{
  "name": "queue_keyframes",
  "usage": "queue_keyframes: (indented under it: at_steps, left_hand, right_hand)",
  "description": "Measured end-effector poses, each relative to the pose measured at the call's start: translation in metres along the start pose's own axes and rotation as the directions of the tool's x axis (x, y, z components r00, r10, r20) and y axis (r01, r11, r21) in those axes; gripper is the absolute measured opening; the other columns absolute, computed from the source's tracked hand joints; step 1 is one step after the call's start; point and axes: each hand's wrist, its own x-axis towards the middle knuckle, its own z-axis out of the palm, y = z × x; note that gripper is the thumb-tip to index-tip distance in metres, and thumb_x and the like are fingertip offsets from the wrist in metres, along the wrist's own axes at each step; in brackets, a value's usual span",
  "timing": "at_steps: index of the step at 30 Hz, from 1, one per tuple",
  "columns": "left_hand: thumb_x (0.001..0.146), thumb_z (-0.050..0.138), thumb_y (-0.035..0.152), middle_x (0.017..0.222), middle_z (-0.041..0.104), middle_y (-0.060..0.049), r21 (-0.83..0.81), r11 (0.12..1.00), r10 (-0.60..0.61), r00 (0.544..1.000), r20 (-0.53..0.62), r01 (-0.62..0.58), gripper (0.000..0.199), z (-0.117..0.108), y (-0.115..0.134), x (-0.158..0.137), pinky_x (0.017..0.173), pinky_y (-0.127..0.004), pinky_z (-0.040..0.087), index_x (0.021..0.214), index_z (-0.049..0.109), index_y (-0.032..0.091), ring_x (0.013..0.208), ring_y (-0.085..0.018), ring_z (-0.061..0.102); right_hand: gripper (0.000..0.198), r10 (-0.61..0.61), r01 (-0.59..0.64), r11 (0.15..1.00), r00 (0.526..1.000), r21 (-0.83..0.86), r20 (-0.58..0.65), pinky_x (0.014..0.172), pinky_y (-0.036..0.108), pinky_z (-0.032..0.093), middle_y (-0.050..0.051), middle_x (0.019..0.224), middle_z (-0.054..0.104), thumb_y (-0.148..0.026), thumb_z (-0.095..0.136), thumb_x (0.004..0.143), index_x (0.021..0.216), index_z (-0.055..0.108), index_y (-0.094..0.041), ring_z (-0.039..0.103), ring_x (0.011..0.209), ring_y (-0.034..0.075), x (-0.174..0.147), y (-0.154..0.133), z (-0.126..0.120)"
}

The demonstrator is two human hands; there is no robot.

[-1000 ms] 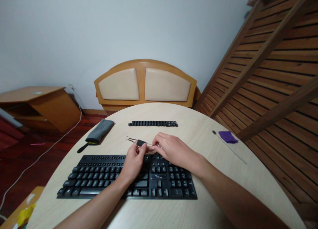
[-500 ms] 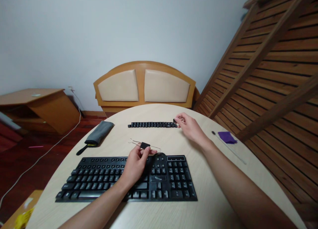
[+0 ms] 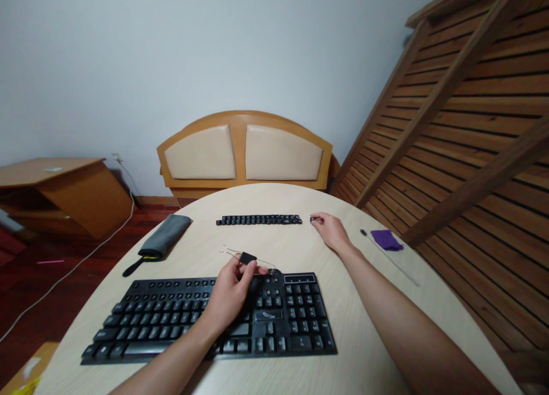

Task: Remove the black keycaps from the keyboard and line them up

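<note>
My left hand (image 3: 234, 283) is closed on a keycap puller (image 3: 247, 258), a black grip with thin wire loops at its ends, held over the keyboard. The black keyboard (image 3: 268, 315) lies flat in front of me, its upper rows bare of keycaps. Beyond it, two rows of loose black keycaps (image 3: 259, 219) are lined up on the table. To the right of those rows, my right hand (image 3: 330, 230) pinches a small black keycap (image 3: 314, 219) at the tabletop, a short gap from the last keycap in line.
A grey pouch (image 3: 165, 238) with a black strap lies on the left of the round table (image 3: 266, 196). A thin brush (image 3: 388, 256) and a purple cloth (image 3: 386, 240) lie on the right. A padded headboard (image 3: 244, 152) stands behind, and a slatted wooden panel (image 3: 450, 132) leans at right.
My right hand has moved a little right and down with the keycap, away from the end of the rows. My left hand keeps its hold on the puller. The view has shifted slightly.
</note>
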Motion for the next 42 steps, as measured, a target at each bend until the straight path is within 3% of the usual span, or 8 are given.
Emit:
queue_keyframes:
  at_steps: [6, 15, 42]
  left_hand:
    - [0.092, 0.054, 0.048, 0.093, 0.076, -0.011, 0.012, 1.0, 0.006, 1.0, 0.004, -0.006, 0.033, 0.0, 0.0, 0.0, 0.081, -0.033, 0.052, 0.093, 0.057, 0.016, 0.087, -0.023, 0.072]
    - [0.093, 0.052, 0.048, 0.095, 0.076, -0.011, 0.039, 0.999, -0.002, 1.0, 0.017, 0.001, 0.033, -0.001, -0.003, 0.001, 0.082, -0.033, 0.051, 0.095, 0.056, 0.015, 0.089, -0.024, 0.071]
    - [0.092, 0.054, 0.047, 0.092, 0.076, -0.01, 0.048, 0.999, 0.021, 1.0, 0.019, -0.022, 0.031, 0.0, 0.0, 0.0, 0.082, -0.032, 0.051, 0.091, 0.06, 0.016, 0.086, -0.022, 0.071]
  right_hand:
    - [0.022, -0.044, 0.044, 0.999, 0.998, -0.01, 0.039, 0.087, 0.029, 0.048, 0.009, 0.1, 0.074, -0.021, 0.06, 0.085, 0.104, 0.07, -0.015, 0.067, 0.092, 0.018, -0.001, -0.001, 0.007]
    - [0.02, -0.045, 0.045, 0.999, 0.999, -0.011, 0.004, 0.084, 0.028, 0.049, 0.006, 0.097, 0.075, -0.015, 0.063, 0.082, 0.099, 0.072, -0.019, 0.068, 0.091, 0.019, 0.005, -0.001, 0.018]
    - [0.021, -0.07, 0.07, 0.998, 0.998, -0.008, 0.004, 0.083, 0.029, 0.05, 0.004, 0.096, 0.074, -0.018, 0.064, 0.081, 0.101, 0.071, -0.02, 0.068, 0.089, 0.018, 0.006, -0.001, 0.022]
